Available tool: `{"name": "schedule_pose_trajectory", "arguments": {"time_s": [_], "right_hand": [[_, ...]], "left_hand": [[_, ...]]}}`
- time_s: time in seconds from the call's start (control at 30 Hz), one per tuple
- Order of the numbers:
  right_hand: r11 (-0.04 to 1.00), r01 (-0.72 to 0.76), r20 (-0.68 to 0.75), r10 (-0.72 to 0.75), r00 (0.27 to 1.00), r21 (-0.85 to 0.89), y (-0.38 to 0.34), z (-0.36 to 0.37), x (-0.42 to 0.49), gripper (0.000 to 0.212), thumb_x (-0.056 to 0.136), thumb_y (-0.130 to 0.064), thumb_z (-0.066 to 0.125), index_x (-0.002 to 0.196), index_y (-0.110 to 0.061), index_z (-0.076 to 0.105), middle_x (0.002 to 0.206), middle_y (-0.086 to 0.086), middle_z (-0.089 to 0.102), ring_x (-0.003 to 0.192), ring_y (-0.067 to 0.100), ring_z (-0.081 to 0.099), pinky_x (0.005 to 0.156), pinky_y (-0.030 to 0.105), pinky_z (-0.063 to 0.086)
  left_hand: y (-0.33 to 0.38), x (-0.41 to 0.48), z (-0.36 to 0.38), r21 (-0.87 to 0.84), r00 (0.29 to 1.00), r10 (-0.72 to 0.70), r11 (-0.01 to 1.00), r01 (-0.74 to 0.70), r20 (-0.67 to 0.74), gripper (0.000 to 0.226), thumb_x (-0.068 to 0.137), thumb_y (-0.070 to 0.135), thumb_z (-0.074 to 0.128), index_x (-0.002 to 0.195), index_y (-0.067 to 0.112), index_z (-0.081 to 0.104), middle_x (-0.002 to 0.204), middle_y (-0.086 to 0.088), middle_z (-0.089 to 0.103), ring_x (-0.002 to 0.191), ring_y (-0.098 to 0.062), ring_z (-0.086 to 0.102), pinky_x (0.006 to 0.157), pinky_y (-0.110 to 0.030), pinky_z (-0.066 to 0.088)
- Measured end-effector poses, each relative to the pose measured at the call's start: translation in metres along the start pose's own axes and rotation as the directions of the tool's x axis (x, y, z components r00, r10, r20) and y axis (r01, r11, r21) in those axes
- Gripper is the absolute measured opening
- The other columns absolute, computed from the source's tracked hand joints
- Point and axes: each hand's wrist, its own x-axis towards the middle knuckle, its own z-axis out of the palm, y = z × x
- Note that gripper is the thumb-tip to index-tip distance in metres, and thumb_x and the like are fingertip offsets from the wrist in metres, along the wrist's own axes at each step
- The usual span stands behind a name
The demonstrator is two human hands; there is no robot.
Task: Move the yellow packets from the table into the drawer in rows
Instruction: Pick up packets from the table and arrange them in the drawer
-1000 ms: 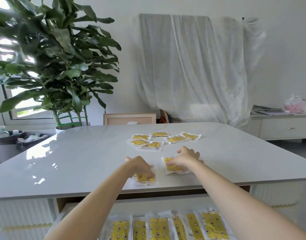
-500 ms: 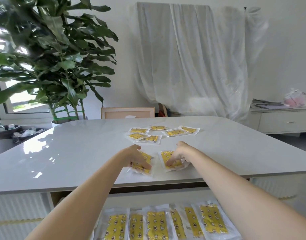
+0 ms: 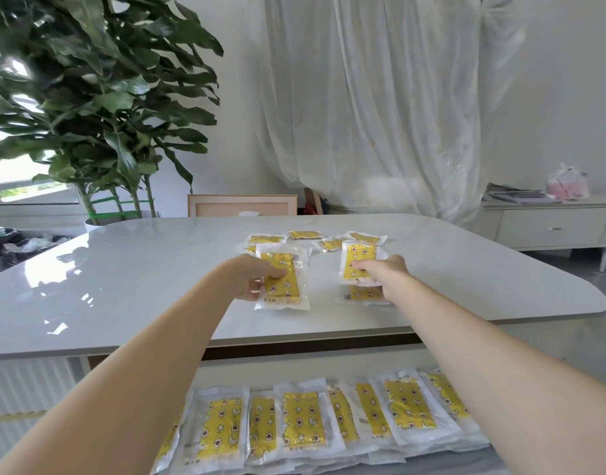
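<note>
My left hand point(image 3: 252, 277) grips a yellow packet in clear wrap point(image 3: 283, 282), lifted upright above the white table point(image 3: 123, 279). My right hand point(image 3: 384, 274) pinches a second yellow packet point(image 3: 358, 264), also raised off the tabletop; its reflection shows below it. Several more yellow packets point(image 3: 303, 235) lie loose on the table just beyond both hands. Below the table's front edge, the open drawer point(image 3: 329, 370) holds a row of several yellow packets point(image 3: 303, 421) laid side by side, partly hidden by my forearms.
A large potted plant point(image 3: 99, 108) stands behind the table's left corner. A wooden chair back point(image 3: 241, 204) sits at the far edge. A white draped sheet point(image 3: 380, 97) hangs behind, and a low sideboard point(image 3: 548, 224) with a pink bag point(image 3: 567, 182) stands at right.
Both hands have picked their packets up off the table and tilted them upright; earlier the packets lay flat under the fingers. The view has tipped down, showing more of the drawer.
</note>
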Motion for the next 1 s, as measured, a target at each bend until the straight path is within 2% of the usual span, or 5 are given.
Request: {"name": "schedule_pose_trajectory", "arguments": {"time_s": [0.33,0.47,0.73,0.87,1.0], "right_hand": [[0.895,0.041,0.085,-0.003,0.996,-0.445,0.019,0.003,0.044,0.082,0.019,-0.048,0.078,0.091,-0.018,0.054,0.102,0.005,0.063,0.106,0.025,0.060,0.089,0.038,0.052],[0.904,0.041,0.116,0.010,0.993,-0.427,-0.004,0.003,-0.012,0.052,0.073,-0.019,0.082,0.113,-0.009,0.049,0.111,0.006,0.050,0.112,0.025,0.057,0.053,0.023,0.050],[0.936,0.068,0.278,0.033,0.960,-0.347,-0.003,0.002,-0.019,0.051,0.080,-0.007,0.075,0.119,-0.009,0.043,0.117,0.006,0.052,0.090,0.023,0.058,0.035,0.015,0.045],[0.941,0.072,0.329,0.043,0.943,-0.330,0.002,-0.007,-0.027,0.055,0.078,-0.025,0.077,0.124,-0.009,0.051,0.121,0.007,0.062,0.108,0.024,0.063,0.089,0.033,0.055],[0.924,0.108,0.569,0.131,0.812,-0.366,-0.005,-0.027,-0.047,0.029,0.085,-0.026,0.071,0.109,-0.009,0.065,0.100,0.005,0.073,0.089,0.019,0.070,0.080,0.033,0.058]], "left_hand": [[0.002,0.003,0.006,0.007,1.000,-0.014,1.000,0.014,0.013,0.013,0.085,0.012,0.069,0.082,0.013,0.056,0.082,0.001,0.058,0.083,-0.014,0.055,0.083,-0.027,0.048],[0.002,0.004,0.005,0.044,1.000,-0.016,0.999,0.015,0.026,0.012,0.085,0.012,0.069,0.087,0.013,0.058,0.094,0.000,0.060,0.086,-0.015,0.057,0.080,-0.026,0.048],[0.003,-0.012,0.005,0.123,0.999,0.045,0.991,-0.046,0.016,0.017,0.085,0.012,0.069,0.096,0.009,0.056,0.096,-0.005,0.065,0.082,-0.016,0.062,0.082,-0.029,0.050],[0.001,-0.025,0.008,0.196,0.994,0.107,0.974,-0.110,0.030,0.029,0.084,0.014,0.071,0.109,0.009,0.058,0.107,-0.006,0.066,0.091,-0.019,0.064,0.083,-0.033,0.053],[-0.012,-0.038,0.002,0.263,0.990,0.078,0.959,-0.106,0.115,0.043,0.082,0.015,0.074,0.120,0.005,0.057,0.119,-0.008,0.064,0.099,-0.022,0.065,0.090,-0.037,0.054]]}}
